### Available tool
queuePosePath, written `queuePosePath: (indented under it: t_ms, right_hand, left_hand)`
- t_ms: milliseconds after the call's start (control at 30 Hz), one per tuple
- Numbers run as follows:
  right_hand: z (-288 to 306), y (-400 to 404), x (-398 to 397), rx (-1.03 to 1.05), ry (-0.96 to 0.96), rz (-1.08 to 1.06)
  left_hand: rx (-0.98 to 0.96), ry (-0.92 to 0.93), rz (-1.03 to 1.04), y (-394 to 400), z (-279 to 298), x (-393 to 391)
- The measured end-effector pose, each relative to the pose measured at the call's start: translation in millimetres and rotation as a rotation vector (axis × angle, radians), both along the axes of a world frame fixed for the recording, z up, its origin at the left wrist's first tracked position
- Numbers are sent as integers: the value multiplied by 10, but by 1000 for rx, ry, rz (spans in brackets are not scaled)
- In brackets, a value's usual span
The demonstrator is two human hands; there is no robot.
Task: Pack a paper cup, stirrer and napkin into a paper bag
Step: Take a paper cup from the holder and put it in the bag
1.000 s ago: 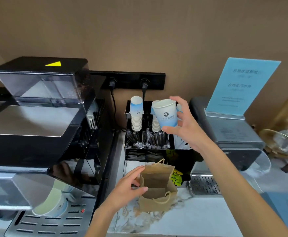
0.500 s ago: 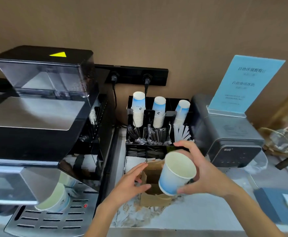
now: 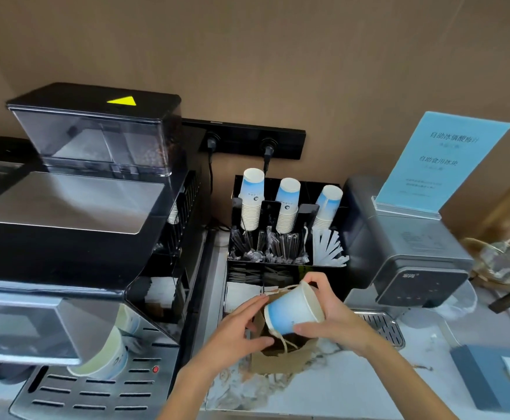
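At the bag mouth, the right hand (image 3: 335,321) had its fingers (image 3: 314,278) wrapped around one cup (image 3: 293,310), held tilted with its base low at the opening and its rim up and to the right. The left hand (image 3: 235,331) had its fingers (image 3: 247,304) pinched on the near-left edge of the bag (image 3: 278,360), keeping it open. The bag stood on the bench (image 3: 353,386), one twine handle hanging over its front.

Judged progress: the cup was partly entered, not released. No stirrer or napkin was seen in either hand; both appeared left to pack.

Count: one bag, one cup in hand. Behind, the organiser (image 3: 287,268) held three cup stacks (image 3: 287,207), many wrapped stirrers (image 3: 284,247) too dense to count, and white napkins (image 3: 243,294) in a front compartment.
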State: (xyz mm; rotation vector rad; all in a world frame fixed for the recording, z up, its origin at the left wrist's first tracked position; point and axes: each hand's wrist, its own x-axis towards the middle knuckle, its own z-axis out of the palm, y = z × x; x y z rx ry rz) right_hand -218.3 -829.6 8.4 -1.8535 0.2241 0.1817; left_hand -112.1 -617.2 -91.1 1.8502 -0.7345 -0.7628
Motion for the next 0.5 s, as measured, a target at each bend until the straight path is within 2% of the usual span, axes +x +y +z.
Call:
queuePosePath:
  t_ms: [200,333,500]
  right_hand:
    - [-201,142,45,-428,-140,62]
    - [-279,108,48,-518,-172,133]
    - [-222,47,101,-645,-70,309]
  left_hand:
    - [-4,13,17,26,54,-9]
    - [-3,27,31,40,58,-22]
    - [1,12,15,21,42,-46]
